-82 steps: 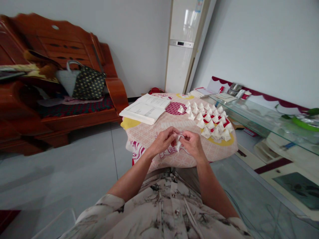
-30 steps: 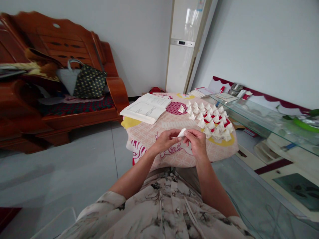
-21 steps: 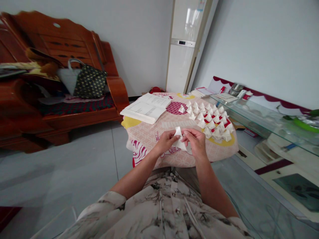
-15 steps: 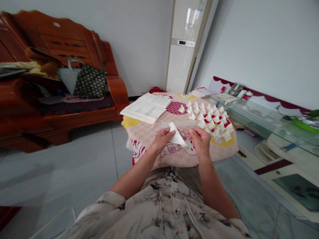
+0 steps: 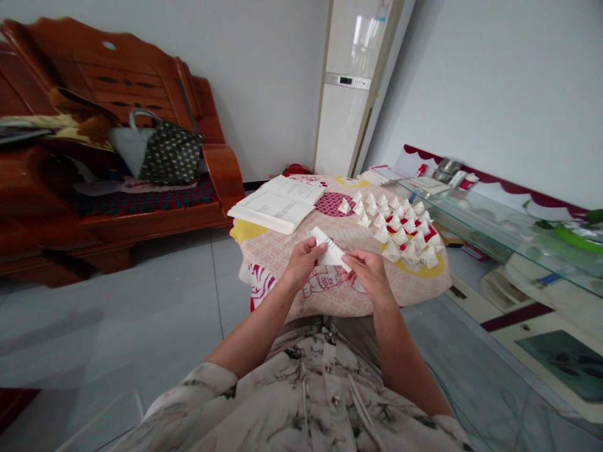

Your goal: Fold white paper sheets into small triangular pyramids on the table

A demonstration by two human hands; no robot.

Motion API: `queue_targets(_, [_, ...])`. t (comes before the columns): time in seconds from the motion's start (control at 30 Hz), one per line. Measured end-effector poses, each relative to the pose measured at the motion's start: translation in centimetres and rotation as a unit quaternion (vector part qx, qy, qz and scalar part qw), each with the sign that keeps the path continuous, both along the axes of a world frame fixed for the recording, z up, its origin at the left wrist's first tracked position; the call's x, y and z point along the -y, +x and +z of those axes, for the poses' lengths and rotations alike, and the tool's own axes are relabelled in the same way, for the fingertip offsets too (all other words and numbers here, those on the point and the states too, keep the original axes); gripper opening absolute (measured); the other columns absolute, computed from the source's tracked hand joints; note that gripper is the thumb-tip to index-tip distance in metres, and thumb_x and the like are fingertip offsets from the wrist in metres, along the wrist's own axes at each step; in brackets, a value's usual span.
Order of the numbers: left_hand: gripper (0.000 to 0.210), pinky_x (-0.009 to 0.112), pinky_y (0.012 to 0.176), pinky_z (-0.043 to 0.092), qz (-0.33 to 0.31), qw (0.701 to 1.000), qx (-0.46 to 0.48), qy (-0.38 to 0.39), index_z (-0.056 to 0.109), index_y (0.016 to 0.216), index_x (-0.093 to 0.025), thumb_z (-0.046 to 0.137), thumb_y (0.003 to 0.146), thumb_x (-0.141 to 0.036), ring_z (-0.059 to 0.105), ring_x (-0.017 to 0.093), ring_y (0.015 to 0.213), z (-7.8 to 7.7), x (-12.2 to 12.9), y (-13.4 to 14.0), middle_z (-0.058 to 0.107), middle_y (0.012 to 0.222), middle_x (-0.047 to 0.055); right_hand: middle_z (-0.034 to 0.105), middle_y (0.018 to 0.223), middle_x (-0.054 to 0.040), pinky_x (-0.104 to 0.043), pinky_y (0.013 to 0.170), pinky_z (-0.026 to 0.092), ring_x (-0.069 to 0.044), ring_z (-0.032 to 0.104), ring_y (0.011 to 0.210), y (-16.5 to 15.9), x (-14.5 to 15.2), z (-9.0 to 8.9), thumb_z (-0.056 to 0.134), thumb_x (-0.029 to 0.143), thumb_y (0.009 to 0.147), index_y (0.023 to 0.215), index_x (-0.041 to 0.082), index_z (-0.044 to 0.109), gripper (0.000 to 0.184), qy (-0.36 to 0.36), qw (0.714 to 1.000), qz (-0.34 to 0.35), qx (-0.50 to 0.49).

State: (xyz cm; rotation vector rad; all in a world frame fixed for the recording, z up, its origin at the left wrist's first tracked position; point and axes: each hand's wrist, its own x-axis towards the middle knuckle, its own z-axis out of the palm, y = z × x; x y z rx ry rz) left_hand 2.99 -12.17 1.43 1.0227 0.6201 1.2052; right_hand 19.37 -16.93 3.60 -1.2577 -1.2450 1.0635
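Note:
A folded strip of printed paper [image 5: 331, 250] is held between my two hands, above the near part of the cloth-covered table. My left hand [image 5: 304, 258] pinches its left side with the thumb on top. At the lower right end, my right hand [image 5: 368, 271] grips the paper between thumb and fingers. Beyond my left hand lies an open book [image 5: 277, 204] with printed pages. Several small folded paper pieces [image 5: 396, 223], pointed at the top, stand in rows on the table's right side.
The table wears a pink patterned cloth [image 5: 282, 301]. Along its right runs a glass-topped cabinet [image 5: 499, 229] with cups and a green tray [image 5: 579, 237]. A wooden sofa [image 5: 226, 182] bearing bags stands at left; a tall white cabinet-like unit [image 5: 342, 119] stands behind.
My right hand has moved left and taken hold of the paper's lower right end, where it was apart from it before. The paper has shifted slightly left and up.

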Motion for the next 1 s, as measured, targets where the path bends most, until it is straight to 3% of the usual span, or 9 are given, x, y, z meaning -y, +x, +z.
queue_targets(0.27, [0.04,0.023,0.057,0.046,-0.009,1.0,-0.01,-0.012,0.069,0.078,-0.013,0.09,0.056,-0.038,0.061,0.012,0.058,-0.23,-0.16,-0.27,0.071,0.071,0.001,0.066,0.056,-0.001,-0.02,0.034,0.042,-0.013,0.059,0.042,0.19,0.18,-0.28,0.069,0.043,0.079,0.073,0.017,0.068,0.027,0.052,0.997,-0.014,0.06])
queue_targets(0.4, [0.035,0.021,0.048,0.036,0.008,0.999,-0.037,-0.005,0.066,0.061,-0.012,0.089,0.057,-0.037,0.051,0.008,0.048,-0.09,-0.05,-0.23,0.065,0.058,0.0,0.065,0.056,-0.0005,-0.021,0.035,0.042,-0.014,0.059,0.043,0.03,0.28,-0.14,0.069,0.042,0.08,0.072,0.018,0.068,0.025,0.064,0.994,-0.016,0.087])
queue_targets(0.63, [0.033,0.022,0.046,0.031,0.062,0.997,-0.018,-0.034,0.061,0.055,-0.013,0.087,0.055,-0.034,0.045,0.007,0.044,-0.1,-0.16,-0.08,0.058,0.051,-0.002,0.068,0.058,-0.0022,-0.02,0.039,0.045,-0.012,0.06,0.045,0.34,0.35,-0.11,0.075,0.045,0.075,0.069,0.017,0.067,0.029,0.043,0.998,0.036,0.033])
queue_targets(1.0, [0.031,0.022,0.047,0.034,0.069,0.997,-0.021,-0.041,0.062,0.055,-0.013,0.086,0.054,-0.033,0.048,0.008,0.045,0.08,-0.13,-0.02,0.061,0.053,-0.001,0.069,0.058,-0.0036,-0.022,0.04,0.046,-0.014,0.061,0.044,0.28,0.09,-0.24,0.073,0.048,0.075,0.071,0.016,0.068,0.033,0.011,0.999,0.033,0.013])
